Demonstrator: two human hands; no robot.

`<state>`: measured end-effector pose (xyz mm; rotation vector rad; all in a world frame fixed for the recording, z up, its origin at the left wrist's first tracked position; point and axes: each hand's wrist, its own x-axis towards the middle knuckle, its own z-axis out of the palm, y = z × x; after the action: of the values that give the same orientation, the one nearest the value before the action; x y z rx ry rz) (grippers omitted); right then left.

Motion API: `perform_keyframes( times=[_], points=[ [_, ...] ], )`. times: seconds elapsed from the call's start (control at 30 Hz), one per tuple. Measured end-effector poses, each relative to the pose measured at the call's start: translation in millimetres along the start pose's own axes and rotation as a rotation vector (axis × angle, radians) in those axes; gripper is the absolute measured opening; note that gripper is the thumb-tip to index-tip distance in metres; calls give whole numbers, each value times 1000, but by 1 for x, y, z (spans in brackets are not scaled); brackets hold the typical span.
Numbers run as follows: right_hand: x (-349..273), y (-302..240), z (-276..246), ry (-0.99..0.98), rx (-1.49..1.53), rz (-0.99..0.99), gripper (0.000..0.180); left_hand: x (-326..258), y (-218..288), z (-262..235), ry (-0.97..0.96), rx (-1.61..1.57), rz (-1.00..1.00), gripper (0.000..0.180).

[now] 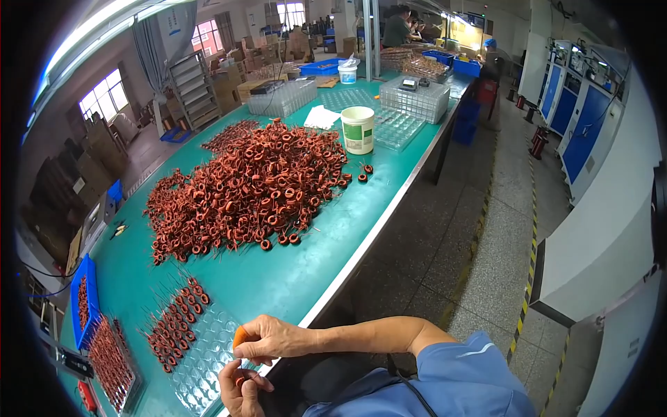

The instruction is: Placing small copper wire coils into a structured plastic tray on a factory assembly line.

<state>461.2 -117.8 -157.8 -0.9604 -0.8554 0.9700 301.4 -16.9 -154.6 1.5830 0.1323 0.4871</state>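
Copper-coloured wire coils, small rings with thin leads, lie in a broad loose heap (246,191) across the middle of the long green-topped workbench (278,278). Nearer the person, a clear plastic blister tray (201,347) rests at the bench's front edge; several of its pockets on the far-left side hold coils set in short rows (174,323).

At the bottom of the head view, both hands meet just over the tray's near corner. The right hand (267,338), reaching in from a bare forearm and blue sleeve, has its fingers curled, with an orange fingertip cover (240,336) on one of them. The left hand (240,388) sits below it, fingers bent around one small coil (240,381) pinched at the fingertips.

Left of the tray stand a blue bin (82,300) and another tray filled with coils (111,361). Beyond the heap, a white tub with a green label (358,129) stands beside stacked clear trays (415,99).
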Motion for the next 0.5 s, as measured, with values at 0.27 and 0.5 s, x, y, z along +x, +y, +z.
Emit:
perform_keyframes(
  times=[0.27, 0.5],
  points=[
    [0, 6, 2, -11, 142, 32, 35, 0, 0, 1, 101, -59, -16, 32],
    [-5, 11, 4, -28, 193, 15, 31, 0, 2, 2, 36, -104, 31, 30]
  ],
)
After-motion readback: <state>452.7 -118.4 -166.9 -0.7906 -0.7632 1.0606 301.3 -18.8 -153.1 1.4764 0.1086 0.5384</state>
